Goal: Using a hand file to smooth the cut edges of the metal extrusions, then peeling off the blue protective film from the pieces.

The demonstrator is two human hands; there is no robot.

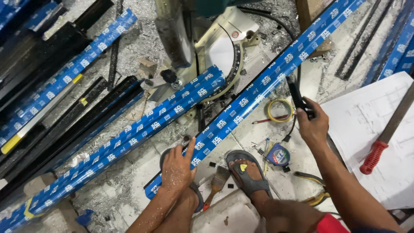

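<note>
My left hand (177,166) rests flat on the near end of a long metal profile wrapped in blue printed film (254,90), which runs diagonally from near my foot to the top right. My right hand (312,125) is raised beside that profile, shut on a black-handled tool (296,96) whose tip points up toward it. A second bundle of blue-wrapped profiles (129,138) lies to the left, its far end near the mitre saw base (224,51).
My sandalled foot (248,174) stands on the dusty floor beside a paintbrush (216,183), a tape measure (279,154), pliers (315,196), a roll of yellow tape (279,110). Paper drawings (371,129) with a red-handled file (384,144) lie right. Black profiles (56,125) lie left.
</note>
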